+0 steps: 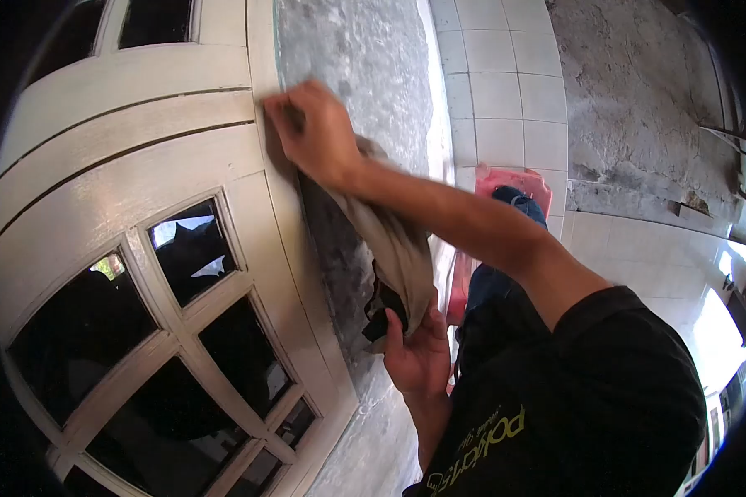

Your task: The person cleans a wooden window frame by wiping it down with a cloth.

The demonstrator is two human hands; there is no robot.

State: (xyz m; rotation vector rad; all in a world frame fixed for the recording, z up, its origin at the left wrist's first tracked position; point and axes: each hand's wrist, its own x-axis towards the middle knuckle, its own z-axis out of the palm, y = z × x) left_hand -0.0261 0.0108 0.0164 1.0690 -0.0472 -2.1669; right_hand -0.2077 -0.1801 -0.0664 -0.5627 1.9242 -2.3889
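A beige cloth (406, 244) with a black inner side hangs bunched in front of me; I cannot make out what kind of article it is. My left hand (423, 348) grips its lower end, thumb in front and fingers partly behind, beside a black part (392, 305). Farther up, my right hand (315, 132) is raised close to the door frame, its fingers curled into a pinch and slightly blurred. Whatever the pinch holds is too small to tell. Part of the cloth lies behind my right forearm.
A cream wooden door (124, 166) with dark glass panes fills the left side. Beside it runs a grey cement wall (356, 50). A pink plastic stool (526, 178) stands by white tiles (497, 95), partly hidden by my legs. Rough concrete (638, 99) lies at upper right.
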